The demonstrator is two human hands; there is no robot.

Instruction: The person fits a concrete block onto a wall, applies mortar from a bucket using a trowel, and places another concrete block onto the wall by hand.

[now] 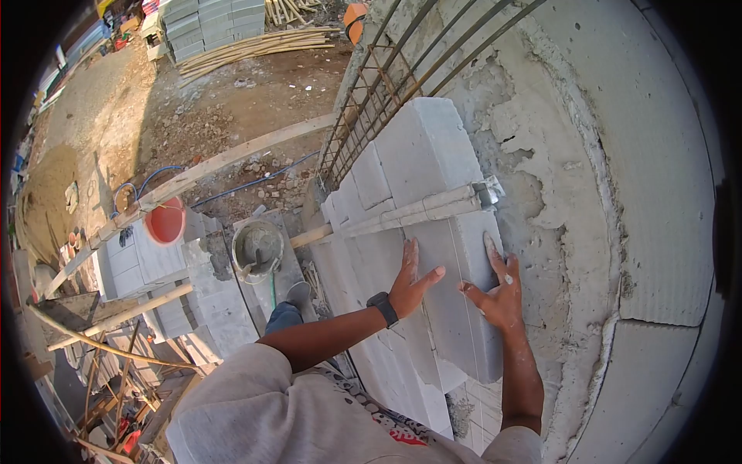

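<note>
A pale grey lightweight concrete block (456,317) sits on the top course of a block wall (371,309). My left hand (413,286) lies against its broad face, fingers stretched out and thumb apart. Across the block's narrow top, my right hand (501,300) is closed around it, thumb at the near edge and fingers towards the far edge. Whitish dust or mortar marks the right fingers. Just beyond both hands, a long pale bar (417,213) with a metallic end crosses the wall. A thin string line runs along the blocks.
Steel reinforcing bars (375,100) rise beyond the wall's far end. A rough concrete wall (649,170) stands close on the right. Down to the left are a mortar bucket (257,247) with a trowel in it, a red bucket (165,223), stacked blocks (124,267) and a wooden rail (232,155).
</note>
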